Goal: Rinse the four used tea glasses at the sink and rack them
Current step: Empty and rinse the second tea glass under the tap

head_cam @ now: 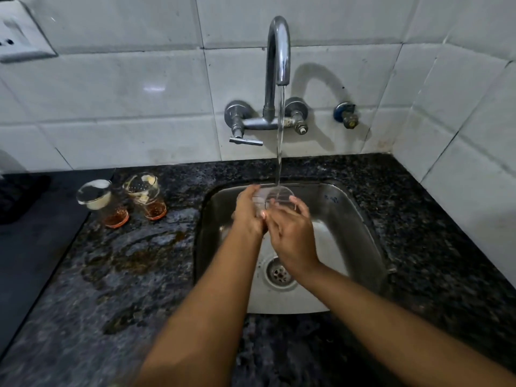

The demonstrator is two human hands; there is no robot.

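A clear tea glass is held over the steel sink, its mouth under the running water stream from the tap. My left hand grips the glass from the left and my right hand curls round it from the right. Two used glasses with brown tea dregs stand on the counter left of the sink: one further left, one nearer the sink.
The dark granite counter is wet with brownish puddles left of the sink. A black surface lies at the far left. Tap handles sit on the tiled wall, and the drain shows below my right hand.
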